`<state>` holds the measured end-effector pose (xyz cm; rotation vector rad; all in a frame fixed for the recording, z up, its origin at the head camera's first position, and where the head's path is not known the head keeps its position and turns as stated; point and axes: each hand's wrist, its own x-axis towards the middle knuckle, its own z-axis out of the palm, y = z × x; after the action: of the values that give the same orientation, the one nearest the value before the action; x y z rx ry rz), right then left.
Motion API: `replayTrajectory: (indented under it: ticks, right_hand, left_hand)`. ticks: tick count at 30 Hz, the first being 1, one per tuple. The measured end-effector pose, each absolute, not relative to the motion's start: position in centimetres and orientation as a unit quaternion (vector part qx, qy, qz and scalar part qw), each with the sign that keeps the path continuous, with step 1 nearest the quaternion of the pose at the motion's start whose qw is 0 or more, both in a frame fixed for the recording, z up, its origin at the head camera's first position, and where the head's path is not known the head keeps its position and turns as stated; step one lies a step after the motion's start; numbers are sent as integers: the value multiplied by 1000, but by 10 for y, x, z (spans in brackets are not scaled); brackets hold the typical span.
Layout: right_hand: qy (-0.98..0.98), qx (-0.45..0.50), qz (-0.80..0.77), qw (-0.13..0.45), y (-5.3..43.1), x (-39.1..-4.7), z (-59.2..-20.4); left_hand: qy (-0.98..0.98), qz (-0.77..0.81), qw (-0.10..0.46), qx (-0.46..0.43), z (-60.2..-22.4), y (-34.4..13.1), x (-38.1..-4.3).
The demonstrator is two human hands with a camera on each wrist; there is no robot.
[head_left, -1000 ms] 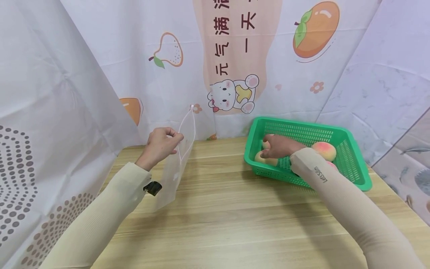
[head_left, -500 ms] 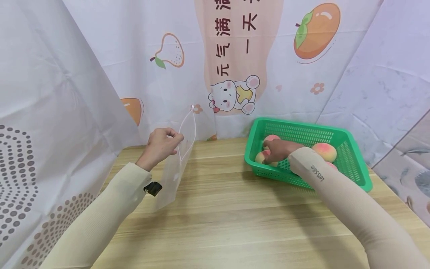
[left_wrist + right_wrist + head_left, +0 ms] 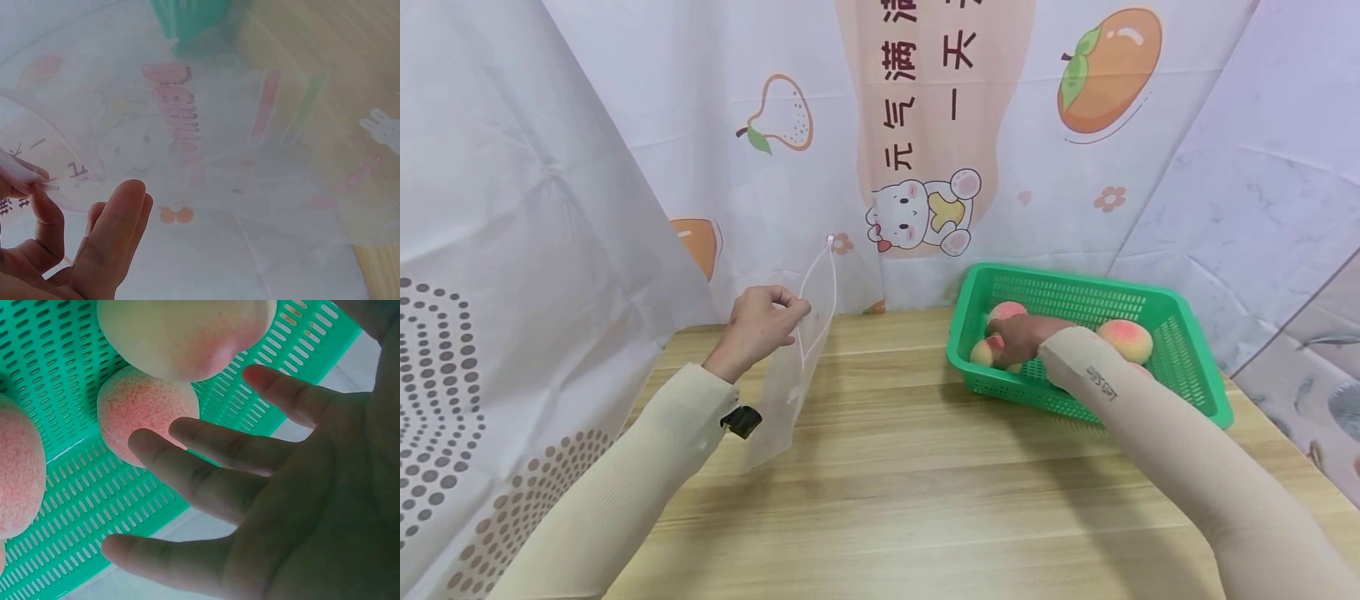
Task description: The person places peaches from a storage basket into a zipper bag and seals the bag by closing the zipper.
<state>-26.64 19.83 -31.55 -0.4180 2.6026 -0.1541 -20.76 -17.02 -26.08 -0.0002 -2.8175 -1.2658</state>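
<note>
My left hand point(image 3: 763, 323) pinches the rim of a clear zip bag point(image 3: 782, 408) between thumb and index finger. The bag hangs tilted, with its mouth parted and a small slider at its top corner. In the left wrist view, pink lettering and a white rabbit are printed on the bag point(image 3: 262, 162). My right hand point(image 3: 1024, 337) reaches into the left part of the green basket point(image 3: 1206, 375), over two peaches. Its fingers are spread in the right wrist view, with fingertips overlapping a pink peach point(image 3: 140, 406). A paler peach point(image 3: 181, 334) lies right beside that one.
More peaches, one of them a large peach point(image 3: 1124, 340), lie in the right part of the basket, partly hidden by my forearm. The wooden table point(image 3: 880, 483) runs up to a printed curtain point(image 3: 880, 283). A black clip point(image 3: 742, 421) sits at my left cuff.
My right hand has lowered slightly among the left peaches, and more of the rear one shows. The left hand and the bag have stayed in place.
</note>
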Motion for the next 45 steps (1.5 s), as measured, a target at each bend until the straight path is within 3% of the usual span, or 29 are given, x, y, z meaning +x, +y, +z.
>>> replayTrajectory:
  ticks: [22, 45]
  right_hand:
    - [948, -144, -80, 271, 199, -278, -326]
    - [950, -187, -39, 247, 200, -283, -335]
  left_hand:
    - [-916, -399, 31, 5, -261, -169, -207]
    - [-918, -396, 31, 7, -264, -167, -210]
